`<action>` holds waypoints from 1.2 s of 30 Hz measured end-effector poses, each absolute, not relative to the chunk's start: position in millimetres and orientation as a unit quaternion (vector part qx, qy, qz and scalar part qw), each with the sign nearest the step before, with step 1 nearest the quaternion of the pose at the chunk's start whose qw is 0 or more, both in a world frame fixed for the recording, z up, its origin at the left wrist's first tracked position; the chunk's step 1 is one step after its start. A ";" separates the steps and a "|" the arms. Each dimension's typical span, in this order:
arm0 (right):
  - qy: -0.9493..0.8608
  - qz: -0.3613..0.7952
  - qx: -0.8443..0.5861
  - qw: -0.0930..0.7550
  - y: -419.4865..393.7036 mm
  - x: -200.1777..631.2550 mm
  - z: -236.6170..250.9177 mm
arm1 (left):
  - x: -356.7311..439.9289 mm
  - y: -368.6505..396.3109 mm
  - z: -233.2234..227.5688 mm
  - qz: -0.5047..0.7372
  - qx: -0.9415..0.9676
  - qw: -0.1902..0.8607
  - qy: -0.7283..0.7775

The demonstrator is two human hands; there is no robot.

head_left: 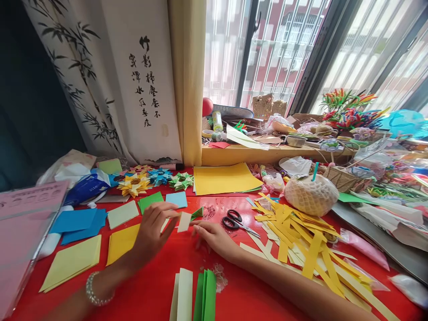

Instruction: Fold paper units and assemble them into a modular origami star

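- Red table (160, 285) fills the near part of the scene; behind it hang a curtain with bamboo drawing and black characters (133, 80) and, to the right, a large window (267, 49) with a crowded sill.
- At the far left lies a pink sheet (26, 200), and near it blue paper squares (78, 223) and pale yellow-green squares (72, 263) rest flat on the table.
- Behind them, near the curtain, folded paper stars (152, 178) in yellow, blue and green lie in a row.
- Left hand (152, 232), with a bead bracelet (95, 290) on the wrist, pinches a small cream paper piece (183, 221) between thumb and fingers; the grip is narrow and holds the left edge of the piece.
- This paper piece stands a little above the table, in the middle of the scene, between both hands.
- Right hand (214, 236) lies low on the table, its fingertips just beside the lower right corner of the cream piece; I cannot tell if they really grip it.
- Near the front edge, folded cream strips (182, 294) and green strips (205, 296) lie side by side.
- Black scissors (237, 222) lie just to the right of the right hand, closed.
- Further right a big heap of yellow paper strips (301, 240) is spread out, and behind it stands a coconut in white net (310, 194) with a straw.
- Yellow sheets (225, 178) lie far, under the sill.
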State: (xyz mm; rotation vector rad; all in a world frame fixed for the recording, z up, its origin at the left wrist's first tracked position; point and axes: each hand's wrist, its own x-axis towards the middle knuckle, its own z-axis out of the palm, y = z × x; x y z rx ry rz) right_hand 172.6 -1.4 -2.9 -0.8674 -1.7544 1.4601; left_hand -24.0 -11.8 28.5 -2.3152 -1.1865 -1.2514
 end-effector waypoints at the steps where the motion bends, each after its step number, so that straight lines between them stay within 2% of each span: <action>1: -0.665 0.570 -0.331 0.351 -2.7 173.1 0.2 | -17.1 -17.9 26.4 -0.450 -0.783 0.063 -0.425; 5: -0.676 0.554 -0.304 0.378 -7.6 176.8 9.8 | 4.6 -33.7 16.1 -0.442 -0.744 -0.117 -0.486; 10: -0.789 0.471 -0.250 0.306 -9.3 177.1 8.6 | 9.8 -33.1 13.0 -0.396 -0.744 -0.184 -0.505; 16: -0.712 0.509 -0.292 0.385 -3.0 173.1 -1.4 | 8.8 -27.5 9.6 -0.412 -0.738 -0.174 -0.505; 23: -0.621 0.636 -0.299 0.347 0.4 173.9 -3.8 | 5.3 -20.3 4.4 -0.440 -0.689 -0.171 -0.550; 29: -0.577 0.674 -0.312 0.341 4.8 176.0 -3.8 | 2.3 -14.4 0.7 -0.438 -0.658 -0.195 -0.581; 36: -0.578 0.664 -0.329 0.343 4.3 177.0 -2.5 | 3.6 -21.1 9.5 -0.411 -0.735 -0.140 -0.520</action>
